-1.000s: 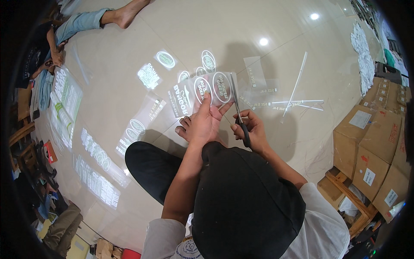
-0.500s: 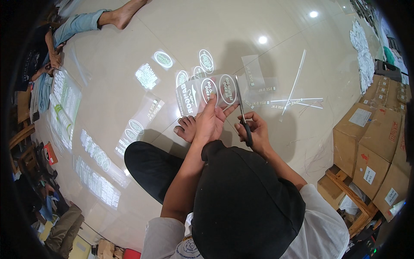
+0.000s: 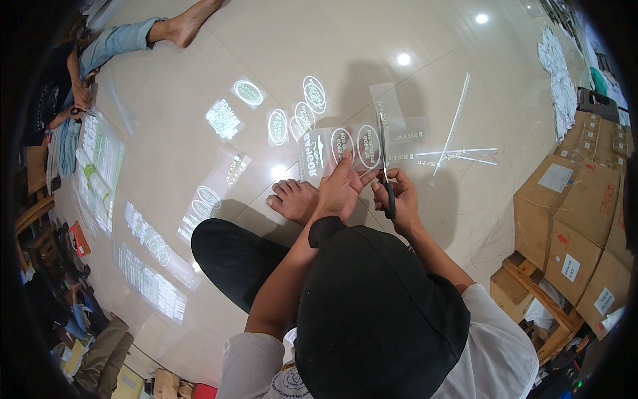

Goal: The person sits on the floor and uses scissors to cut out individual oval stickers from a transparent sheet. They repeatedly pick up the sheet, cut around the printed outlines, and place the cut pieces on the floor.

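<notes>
My left hand [image 3: 342,191] pinches a clear film sheet [image 3: 317,143] printed with white lettering and oval designs, its thumb on top of the print. In my right hand [image 3: 401,197] is a pair of scissors [image 3: 389,189] with black handles, the blades pointing away from me along the sheet's right edge. Whether the blades are apart is hard to make out. Just beyond the sheet lie small cut film pieces with white ovals [image 3: 314,94] on the floor. To the right of the scissors rest clear film scraps [image 3: 391,110].
Printed film strips [image 3: 156,243] lie on the tiled floor to my left, near my bent knee [image 3: 229,256]. Thin white-edged offcuts [image 3: 453,126] cross at the right. Cardboard boxes [image 3: 541,193] stack along the right side. Another person's hands [image 3: 81,100] work over a green-and-white sheet [image 3: 100,169] at far left.
Both my hands have shifted slightly right, carrying the film sheet and the scissors. More of my foot shows beside the left hand. The other person's hands have moved a little.
</notes>
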`<move>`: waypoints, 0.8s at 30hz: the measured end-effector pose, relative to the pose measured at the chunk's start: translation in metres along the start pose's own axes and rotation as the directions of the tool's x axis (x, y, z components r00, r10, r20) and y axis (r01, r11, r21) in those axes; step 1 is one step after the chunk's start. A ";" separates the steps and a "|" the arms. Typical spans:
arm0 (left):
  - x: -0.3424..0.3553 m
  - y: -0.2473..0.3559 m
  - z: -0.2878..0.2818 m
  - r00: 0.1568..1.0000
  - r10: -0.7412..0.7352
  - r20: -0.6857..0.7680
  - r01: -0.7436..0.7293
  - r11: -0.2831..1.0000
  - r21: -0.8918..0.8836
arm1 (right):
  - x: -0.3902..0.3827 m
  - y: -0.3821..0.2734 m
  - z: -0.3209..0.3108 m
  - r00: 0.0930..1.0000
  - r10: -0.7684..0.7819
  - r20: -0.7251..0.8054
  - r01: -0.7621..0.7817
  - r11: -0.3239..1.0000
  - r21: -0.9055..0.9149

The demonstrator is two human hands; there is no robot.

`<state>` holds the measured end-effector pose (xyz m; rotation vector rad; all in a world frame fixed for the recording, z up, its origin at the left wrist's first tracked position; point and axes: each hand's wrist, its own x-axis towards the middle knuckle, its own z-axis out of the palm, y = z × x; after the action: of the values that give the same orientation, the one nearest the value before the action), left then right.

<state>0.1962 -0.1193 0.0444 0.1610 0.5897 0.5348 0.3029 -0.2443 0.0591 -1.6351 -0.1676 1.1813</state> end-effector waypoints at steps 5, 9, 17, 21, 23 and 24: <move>0.010 -0.011 -0.018 0.999 -0.015 0.034 0.015 1.000 -0.012 | 0.001 0.003 0.001 1.000 0.010 -0.019 -0.009 1.000 0.028; 0.020 -0.021 -0.017 0.999 -0.033 0.008 0.033 0.999 -0.016 | 0.014 0.020 -0.013 0.993 0.057 -0.100 -0.062 0.997 -0.046; 0.024 -0.016 -0.048 0.980 0.055 -0.189 -0.065 0.997 -0.048 | 0.043 0.015 0.002 0.987 -0.087 -0.137 0.094 0.995 0.045; 0.018 0.005 -0.027 0.977 0.173 -0.121 -0.171 0.985 0.027 | 0.057 -0.010 0.032 0.993 -0.090 -0.078 0.099 0.989 0.112; 0.010 0.024 -0.017 0.977 0.191 -0.091 -0.188 0.981 0.046 | 0.063 -0.023 0.043 0.992 -0.121 -0.036 0.124 0.986 0.110; 0.006 0.033 -0.017 0.979 0.185 -0.082 -0.182 0.982 0.049 | 0.068 -0.029 0.048 0.989 -0.148 -0.009 0.148 0.986 0.079</move>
<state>0.1766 -0.0880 0.0375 0.2337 0.6738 0.7114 0.3135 -0.1586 0.0441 -1.5274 -0.2336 1.0594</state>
